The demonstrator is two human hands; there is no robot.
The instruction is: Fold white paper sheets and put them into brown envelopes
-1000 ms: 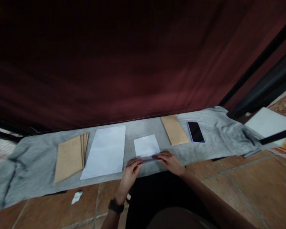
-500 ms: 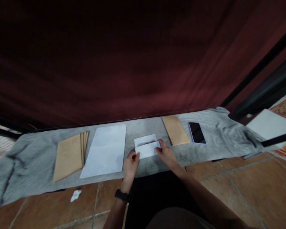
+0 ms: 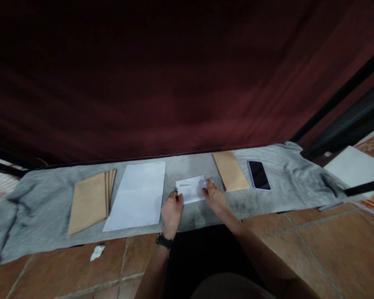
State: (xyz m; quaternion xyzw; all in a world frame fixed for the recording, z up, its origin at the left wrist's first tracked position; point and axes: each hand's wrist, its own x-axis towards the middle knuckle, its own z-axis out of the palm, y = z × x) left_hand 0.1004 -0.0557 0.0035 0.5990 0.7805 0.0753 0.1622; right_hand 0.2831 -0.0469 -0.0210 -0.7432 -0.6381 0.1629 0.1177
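Note:
A white sheet of paper, folded over on itself, lies on the grey cloth in front of me. My left hand grips its near left corner between thumb and fingers. At the right edge, my right hand has its thumb and fingers closed on the paper. The folded flap lies nearly down over the part behind it, with a thin dark gap near its upper edge. To the left is a larger flat stack or sheet of white paper. A brown envelope lies right of my right hand.
Several fanned brown envelopes lie at the left on the grey cloth. A phone lies at the right. Dark red fabric hangs behind. A crumpled white scrap is on the tiled floor.
Both hands have moved away from me, carrying the paper's near edge up and over. The raised flap has come down onto the far part of the sheet.

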